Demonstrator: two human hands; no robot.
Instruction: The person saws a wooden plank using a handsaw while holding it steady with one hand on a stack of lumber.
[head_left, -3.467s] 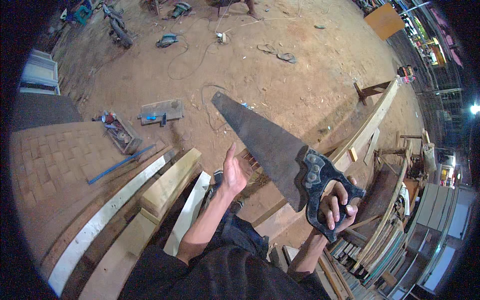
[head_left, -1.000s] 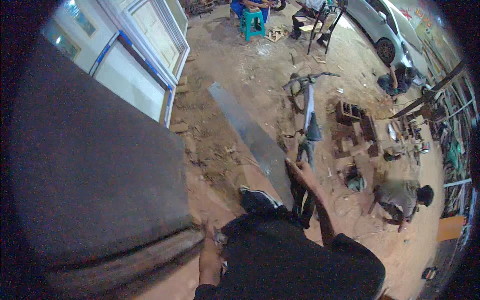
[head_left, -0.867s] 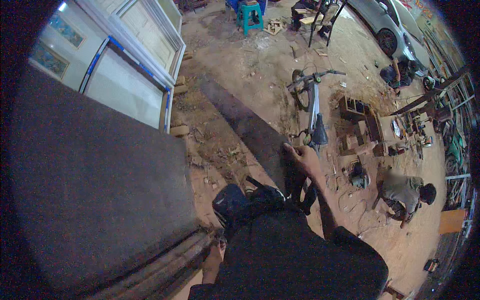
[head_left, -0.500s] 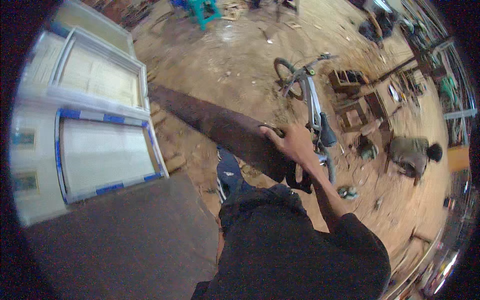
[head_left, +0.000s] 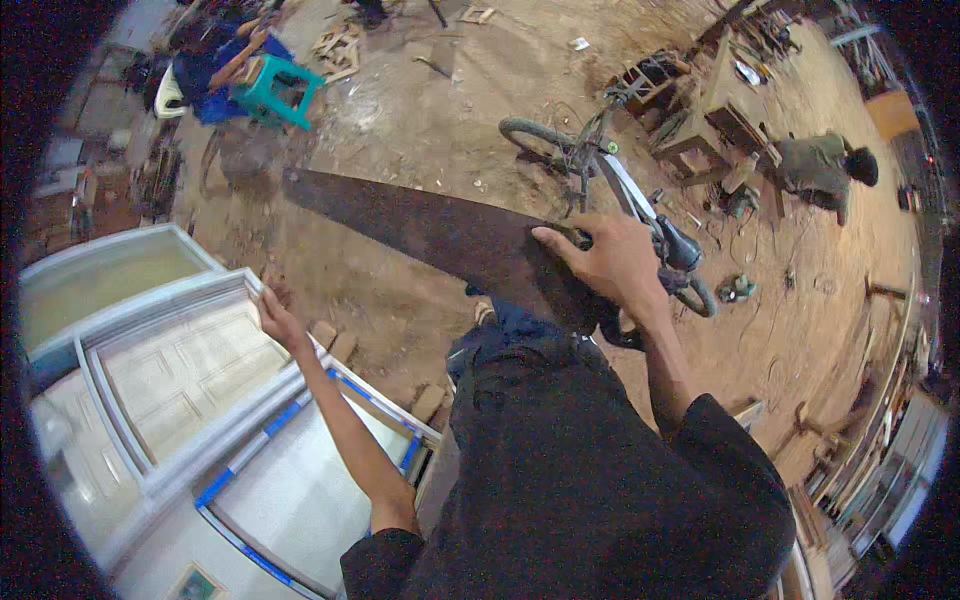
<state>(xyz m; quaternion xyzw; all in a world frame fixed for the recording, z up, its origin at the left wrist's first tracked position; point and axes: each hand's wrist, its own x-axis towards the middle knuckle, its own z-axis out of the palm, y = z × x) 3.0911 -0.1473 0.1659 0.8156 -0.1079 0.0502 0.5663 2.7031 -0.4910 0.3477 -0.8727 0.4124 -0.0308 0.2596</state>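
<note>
My right hand [head_left: 612, 262] is closed around the handle of a hand saw. The saw's wide, brown, rusty-looking blade [head_left: 430, 225] runs across in front of me, its narrow tip pointing to the far left. Lower on the left, my left hand [head_left: 283, 318] reaches out with fingers extended at the edge of a white panelled door frame [head_left: 228, 283]; whether it touches the frame I cannot tell. Below that arm leans a white panel edged with blue tape [head_left: 275, 480].
Beyond the saw a bicycle [head_left: 630, 185] lies or leans on the dirt floor. A teal stool [head_left: 278, 92] stands far left beside a person in blue [head_left: 225, 60]. Wooden pieces [head_left: 700, 140] lie at right, near a person [head_left: 820, 165]. Lumber [head_left: 870, 400] lines the right side.
My view has turned, so the doors sit lower left and the bicycle higher. My left arm has come into view, reaching to the white frame. The right hand still grips the saw.
</note>
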